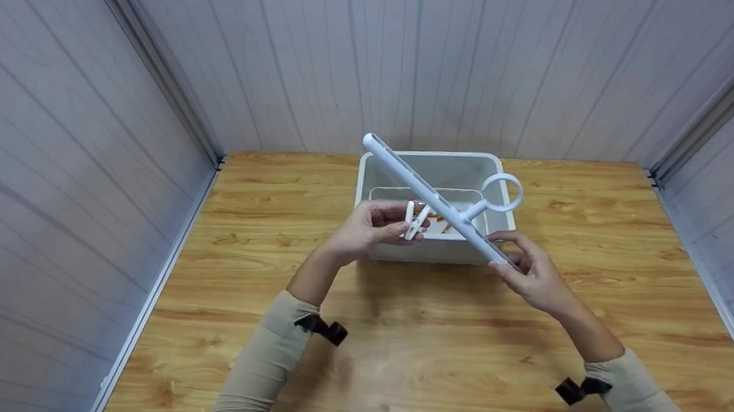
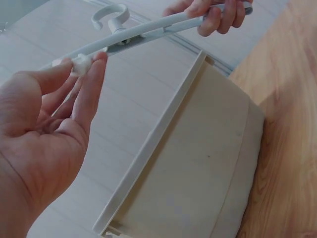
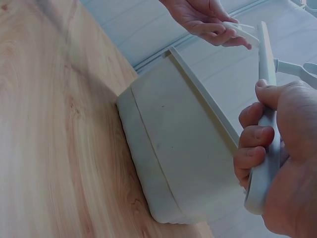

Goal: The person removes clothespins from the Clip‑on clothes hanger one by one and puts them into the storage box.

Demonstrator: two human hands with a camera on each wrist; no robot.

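Observation:
A white plastic hanger bar with a ring hook is held slanted above a white bin. My right hand grips the bar's near end, fingers curled round it. My left hand pinches a white clothes peg between thumb and fingertips, just under the bar's middle; the peg touches or nearly touches the bar. In the right wrist view the peg shows in the left hand beside the bar.
The bin stands on a wooden table, near the back wall; orange and white pegs lie inside it. Grey panelled walls close the table on three sides.

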